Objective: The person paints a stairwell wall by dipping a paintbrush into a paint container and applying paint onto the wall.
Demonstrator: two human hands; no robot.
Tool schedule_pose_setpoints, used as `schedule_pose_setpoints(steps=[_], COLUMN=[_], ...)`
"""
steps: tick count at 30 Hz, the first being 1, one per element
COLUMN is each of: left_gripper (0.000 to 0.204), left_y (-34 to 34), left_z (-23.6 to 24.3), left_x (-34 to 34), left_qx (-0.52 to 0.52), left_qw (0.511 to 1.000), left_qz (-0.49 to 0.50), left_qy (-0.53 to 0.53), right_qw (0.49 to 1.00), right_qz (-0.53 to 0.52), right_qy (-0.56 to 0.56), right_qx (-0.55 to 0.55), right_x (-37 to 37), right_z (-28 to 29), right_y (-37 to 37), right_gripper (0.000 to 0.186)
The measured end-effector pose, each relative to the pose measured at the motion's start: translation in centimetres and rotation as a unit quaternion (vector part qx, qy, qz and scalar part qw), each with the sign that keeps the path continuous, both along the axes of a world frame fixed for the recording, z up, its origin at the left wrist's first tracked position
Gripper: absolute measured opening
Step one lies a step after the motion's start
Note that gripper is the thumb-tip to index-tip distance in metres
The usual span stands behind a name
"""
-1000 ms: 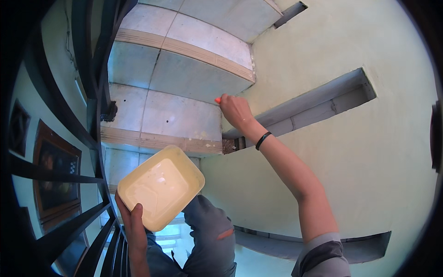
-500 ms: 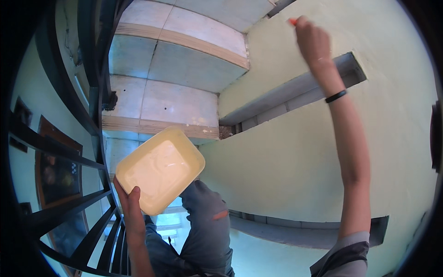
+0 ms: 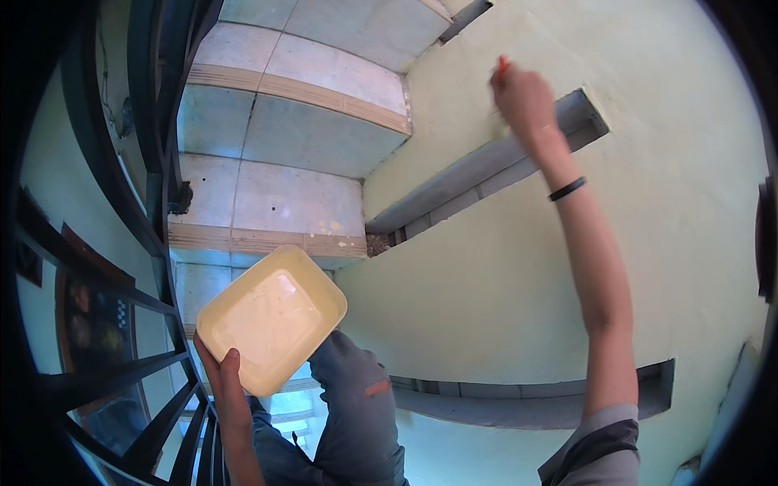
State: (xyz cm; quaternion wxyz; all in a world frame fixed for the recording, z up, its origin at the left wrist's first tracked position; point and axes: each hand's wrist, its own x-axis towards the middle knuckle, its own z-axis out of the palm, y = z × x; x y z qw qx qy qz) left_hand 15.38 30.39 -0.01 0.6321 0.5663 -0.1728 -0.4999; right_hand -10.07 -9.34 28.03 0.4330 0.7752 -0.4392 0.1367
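My left hand point(image 3: 225, 379) supports a pale yellow rectangular tub point(image 3: 209, 316) from its near left side, thumb over the rim. Creamy liquid paint point(image 3: 271, 312) coats the inside of the tub. Far right, my right hand point(image 3: 525, 104) is closed and held up against the pale yellow-green wall point(image 3: 486, 300). From its fist pokes the orange handle of a paintbrush point(image 3: 503, 65); the bristle end is mostly hidden and blurred. That hand is just beyond a long recessed slot point(image 3: 478, 174) in the wall. A black band circles my right wrist.
Tiled stairs point(image 3: 300, 194) rise ahead, with pale paint drops point(image 3: 331, 228) on one step edge. Dark metal railing bars point(image 3: 162, 146) run along the left. A second wall slot point(image 3: 519, 401) lies nearer. Below the tub is my bent knee point(image 3: 352, 389).
My right hand with the paintbrush has come down and nearer along the wall, closer to the slot. The view has shifted slightly; my left hand still holds the tub.
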Motion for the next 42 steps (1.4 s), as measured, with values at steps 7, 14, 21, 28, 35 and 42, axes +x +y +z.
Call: schedule_pose_setpoints(steps=[7, 14, 21, 28, 35, 42], left_gripper=[0.076, 0.076, 0.072, 0.073, 0.075, 0.075], left_y=[0.1, 0.4, -0.5, -1.4, -1.0, -1.7], left_z=[-0.4, 0.5, 0.1, 0.9, -0.5, -0.7], left_x=[-0.3, -0.4, -1.1, -1.5, -0.6, -0.8], left_qx=[-0.026, -0.032, -0.028, -0.041, -0.057, -0.03], left_qw=[1.0, 0.999, 0.999, 0.998, 0.998, 0.998], left_qz=[-0.011, 0.003, 0.005, -0.003, 0.007, -0.002], left_qy=[0.01, 0.025, 0.038, 0.047, 0.038, 0.05], right_qw=[0.981, 0.985, 0.991, 0.947, 0.976, 0.998], right_qz=[-0.005, 0.027, 0.009, 0.125, 0.015, -0.005], right_qy=[0.176, 0.012, 0.029, 0.265, 0.102, -0.027], right_qx=[-0.078, 0.168, -0.133, -0.134, 0.192, -0.061], right_x=[1.5, 0.9, 0.1, -1.8, 2.9, 0.5], right_z=[-1.1, -10.9, 14.9, 10.1, -10.0, 11.4], right_y=[2.9, 2.5, 2.1, -2.8, -3.3, -7.9], right_gripper=[0.021, 0.017, 0.035, 0.016, 0.036, 0.047])
